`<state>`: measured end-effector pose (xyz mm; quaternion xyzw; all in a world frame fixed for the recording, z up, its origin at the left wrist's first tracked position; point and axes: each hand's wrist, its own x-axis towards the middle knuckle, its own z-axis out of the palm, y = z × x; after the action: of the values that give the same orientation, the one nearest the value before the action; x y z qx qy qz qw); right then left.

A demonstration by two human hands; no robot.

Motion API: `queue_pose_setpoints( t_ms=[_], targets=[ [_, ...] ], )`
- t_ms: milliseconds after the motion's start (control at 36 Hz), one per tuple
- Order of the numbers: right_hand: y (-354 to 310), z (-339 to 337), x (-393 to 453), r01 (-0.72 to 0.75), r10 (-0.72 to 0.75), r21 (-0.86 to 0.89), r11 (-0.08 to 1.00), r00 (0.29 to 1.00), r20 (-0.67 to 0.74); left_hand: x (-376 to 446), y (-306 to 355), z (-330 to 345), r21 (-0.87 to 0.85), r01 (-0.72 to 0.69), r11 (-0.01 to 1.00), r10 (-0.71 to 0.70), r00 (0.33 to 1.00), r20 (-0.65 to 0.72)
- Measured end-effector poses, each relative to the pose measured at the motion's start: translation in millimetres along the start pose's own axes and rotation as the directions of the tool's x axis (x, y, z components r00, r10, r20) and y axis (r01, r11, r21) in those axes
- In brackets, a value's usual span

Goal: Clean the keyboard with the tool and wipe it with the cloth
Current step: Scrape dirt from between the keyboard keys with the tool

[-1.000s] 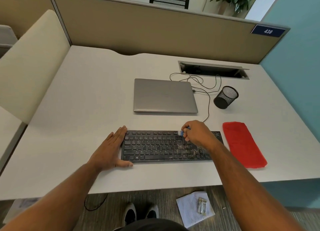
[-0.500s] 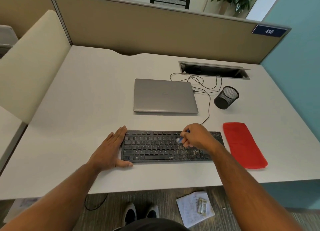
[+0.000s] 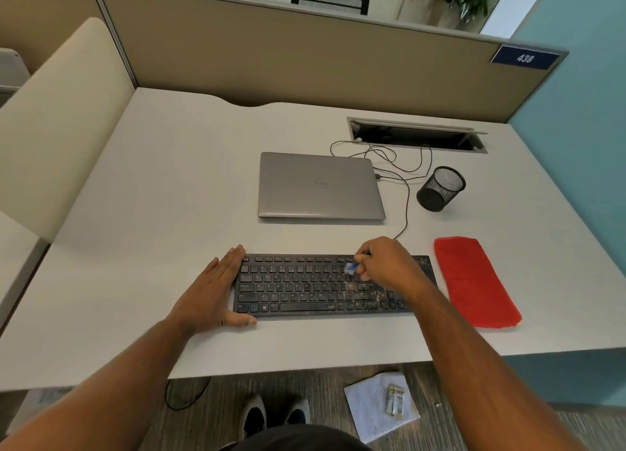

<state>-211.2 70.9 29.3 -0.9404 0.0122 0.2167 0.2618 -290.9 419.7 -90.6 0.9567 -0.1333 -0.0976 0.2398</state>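
Observation:
A black keyboard lies near the front edge of the white desk; pale dust and crumbs speckle its right half. My right hand pinches a small blue-and-white cleaning tool, whose tip rests on the upper key rows right of centre. My left hand lies flat with straight fingers against the keyboard's left end, thumb along its front edge. A folded red cloth lies on the desk just right of the keyboard, apart from both hands.
A closed grey laptop sits behind the keyboard, with thin black cables running to a cable slot. A black mesh pen cup stands right of the laptop. A beige partition backs the desk. Papers lie on the floor.
My right hand has swept the tool toward me across the keys and back up again to the upper rows. My left hand and the keyboard have stayed put.

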Motion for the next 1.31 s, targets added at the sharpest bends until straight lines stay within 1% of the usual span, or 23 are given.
queue_pose_setpoints(
  t_ms=[28, 56, 83, 111, 167, 222, 250, 278, 306, 389, 417, 444, 528, 639, 694, 750, 833, 944, 1000, 1056, 1167, 1250, 1306],
  targets=[
    [-2.5, 2.9, -0.5, -0.004, 0.001, 0.086, 0.996, 1.0, 0.03, -0.3, -0.1, 0.1, 0.0, 0.0, 1.0, 0.0, 1.0, 0.001],
    [-4.2, 6.0, -0.5, -0.002, -0.004, 0.11, 0.994, 0.999, 0.049, -0.5, 0.1, 0.0, 0.0, 0.0, 1.0, 0.0, 1.0, 0.002],
    [-3.4, 9.6, 0.3, 0.003, -0.008, 0.079, 0.997, 0.998, 0.056, -0.4, 0.1, -0.1, -0.001, 0.0, 1.0, 0.0, 1.0, 0.003],
    [-1.2, 12.1, 1.4, 0.012, -0.012, 0.005, 1.0, 0.999, 0.045, 0.0, 0.0, -0.2, -0.002, 0.0, 1.0, 0.0, 1.0, 0.003],
    [6.7, 11.6, 2.5, 0.018, -0.025, -0.229, 0.973, 0.999, -0.028, 0.2, 0.2, -0.4, -0.002, -0.001, 1.0, 0.001, 1.0, 0.002],
    [12.7, 4.4, -0.8, -0.02, -0.033, -0.454, 0.891, 0.994, -0.108, 0.2, 0.8, -0.2, -0.002, -0.001, 1.0, 0.001, 1.0, -0.002],
    [14.5, 0.9, -2.5, -0.042, -0.03, -0.508, 0.861, 0.991, -0.133, 0.2, 0.9, -0.3, -0.002, 0.0, 1.0, 0.0, 1.0, -0.001],
    [15.5, -1.8, -3.7, -0.058, -0.018, -0.516, 0.854, 0.99, -0.141, 0.0, 0.9, -0.3, -0.001, 0.0, 1.0, 0.0, 1.0, 0.001],
    [15.5, -3.5, -3.8, -0.054, -0.008, -0.473, 0.879, 0.992, -0.128, -0.1, 0.7, -0.2, 0.0, 0.0, 1.0, 0.0, 1.0, 0.002],
    [2.6, -4.2, -5.1, 0.017, -0.018, -0.111, 0.994, 1.0, -0.012, 0.2, 0.4, 0.0, 0.004, 0.003, 1.0, -0.003, 1.0, -0.003],
    [-3.9, -2.5, -5.7, 0.034, -0.034, 0.002, 0.999, 0.999, 0.014, 0.2, 0.2, 0.0, 0.003, 0.004, 1.0, -0.004, 1.0, -0.001],
    [-9.1, 0.7, -5.2, 0.048, -0.049, 0.055, 0.997, 0.999, 0.017, 0.2, 0.1, 0.1, 0.001, 0.005, 1.0, -0.005, 1.0, 0.001],
    [-16.5, 15.6, -4.3, 0.087, -0.087, -0.017, 0.996, 0.996, 0.01, 0.1, 0.5, 0.3, -0.001, 0.005, 1.0, -0.005, 1.0, 0.006],
    [-17.3, 23.4, -6.5, 0.109, -0.098, -0.165, 0.98, 0.992, 0.074, 0.5, 0.9, 0.4, -0.006, 0.004, 1.0, -0.004, 1.0, 0.009],
    [-18.4, 19.5, -5.9, 0.111, -0.099, -0.138, 0.984, 0.991, 0.094, 0.6, 0.8, 0.1, -0.007, 0.004, 1.0, -0.004, 1.0, 0.003],
    [-19.8, 15.5, -5.9, 0.113, -0.107, -0.103, 0.988, 0.992, 0.06, 0.6, 0.4, 0.0, -0.008, 0.004, 1.0, -0.004, 1.0, 0.003],
    [-19.1, 17.5, -8.6, 0.155, -0.155, -0.162, 0.975, 0.988, 0.012, -0.1, 1.0, 0.3, -0.01, 0.003, 1.0, -0.003, 1.0, 0.001],
    [-15.5, 22.8, -11.6, 0.169, -0.157, -0.184, 0.968, 0.985, 0.076, 0.1, 0.3, 0.4, -0.012, 0.004, 1.0, -0.004, 1.0, 0.0],
    [-16.1, 20.7, -10.9, 0.157, -0.145, -0.144, 0.977, 0.986, 0.086, 0.2, 0.2, 0.5, -0.01, 0.005, 1.0, -0.005, 1.0, -0.002],
    [-14.8, 19.0, -11.1, 0.16, -0.151, -0.175, 0.971, 0.987, 0.06, 0.0, 0.2, 0.4, -0.009, 0.005, 1.0, -0.005, 1.0, 0.003],
    [0.6, 14.5, -13.4, 0.138, -0.146, -0.339, 0.931, 0.989, 0.003, 0.6, 0.2, 0.5, -0.015, 0.006, 1.0, -0.005, 1.0, 0.004],
    [13.8, 5.2, -15.4, 0.07, -0.109, -0.452, 0.889, 0.992, -0.06, 0.5, -0.1, 0.7, -0.011, 0.004, 1.0, -0.004, 1.0, 0.002],
    [18.3, 0.0, -15.7, 0.024, -0.082, -0.456, 0.889, 0.991, -0.108, 0.0, -0.5, 1.0, -0.016, 0.004, 1.0, -0.004, 1.0, 0.002]
  ],
)
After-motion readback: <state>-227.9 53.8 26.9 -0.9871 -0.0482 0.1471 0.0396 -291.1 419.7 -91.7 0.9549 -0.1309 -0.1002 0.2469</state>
